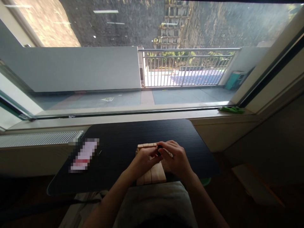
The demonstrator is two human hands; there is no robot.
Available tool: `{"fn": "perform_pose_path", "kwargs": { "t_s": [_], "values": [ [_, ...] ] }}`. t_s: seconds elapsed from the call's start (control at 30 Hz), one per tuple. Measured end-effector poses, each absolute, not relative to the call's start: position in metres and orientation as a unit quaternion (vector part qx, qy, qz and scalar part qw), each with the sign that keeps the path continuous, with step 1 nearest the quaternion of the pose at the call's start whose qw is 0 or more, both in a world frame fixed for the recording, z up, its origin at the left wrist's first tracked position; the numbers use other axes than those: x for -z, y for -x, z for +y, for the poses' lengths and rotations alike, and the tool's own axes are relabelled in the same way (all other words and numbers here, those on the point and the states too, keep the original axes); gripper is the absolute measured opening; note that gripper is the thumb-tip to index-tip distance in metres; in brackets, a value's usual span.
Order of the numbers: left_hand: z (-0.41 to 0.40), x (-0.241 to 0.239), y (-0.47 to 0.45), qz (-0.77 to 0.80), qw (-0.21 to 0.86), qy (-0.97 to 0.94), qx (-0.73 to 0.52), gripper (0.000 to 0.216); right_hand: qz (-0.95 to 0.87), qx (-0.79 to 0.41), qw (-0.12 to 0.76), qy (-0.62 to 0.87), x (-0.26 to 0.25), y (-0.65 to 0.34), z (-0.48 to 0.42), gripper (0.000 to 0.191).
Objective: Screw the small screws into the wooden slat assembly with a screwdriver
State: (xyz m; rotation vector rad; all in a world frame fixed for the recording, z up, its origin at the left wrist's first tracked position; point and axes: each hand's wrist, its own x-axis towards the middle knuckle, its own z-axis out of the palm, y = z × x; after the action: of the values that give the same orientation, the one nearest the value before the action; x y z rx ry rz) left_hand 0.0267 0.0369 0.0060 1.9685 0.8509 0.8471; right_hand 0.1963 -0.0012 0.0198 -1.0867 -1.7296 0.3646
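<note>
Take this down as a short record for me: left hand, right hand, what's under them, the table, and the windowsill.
Left hand: fingertips at a small dark object
Right hand: fingertips at the same object; which hand bears it is unclear
Under hands: light wooden blocks, side by side
Table: dark, rounded corners; pixelated item on its left
Windowsill: green item near its right end

- Two hands: left hand (144, 158), right hand (177, 155)
- One dark piece (159, 150)
- At least four wooden blocks (155, 174), exact count hidden by the hands
- One table (116, 158)
- One window (118, 28)
- One radiator (42, 138)
- One railing (188, 70)
- One green cloth (231, 110)
- One pixelated item (85, 154)
</note>
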Motion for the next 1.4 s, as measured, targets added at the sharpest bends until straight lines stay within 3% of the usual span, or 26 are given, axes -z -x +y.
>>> {"fn": "perform_pose_path", "kwargs": {
  "t_s": [0.33,0.63,1.0,1.4],
  "values": [
    [0.0354,-0.0108,-0.0255,0.296,0.399,-0.804,-0.328,0.018,-0.701,-0.142,0.534,0.452,-0.0135,-0.1985,-0.005,0.021],
    [0.0366,-0.007,-0.0246,0.286,0.364,-0.829,-0.315,0.024,-0.736,-0.18,0.526,0.387,-0.0164,-0.1997,-0.0082,0.048],
    [0.0346,-0.0035,-0.0215,0.301,0.397,-0.808,-0.315,0.026,-0.728,-0.21,0.51,0.407,-0.0125,-0.2008,-0.0049,0.042],
    [0.032,-0.0082,-0.019,0.321,0.383,-0.815,-0.293,0.025,-0.753,-0.132,0.489,0.419,-0.0188,-0.1982,-0.0057,0.028]
  ]
}}
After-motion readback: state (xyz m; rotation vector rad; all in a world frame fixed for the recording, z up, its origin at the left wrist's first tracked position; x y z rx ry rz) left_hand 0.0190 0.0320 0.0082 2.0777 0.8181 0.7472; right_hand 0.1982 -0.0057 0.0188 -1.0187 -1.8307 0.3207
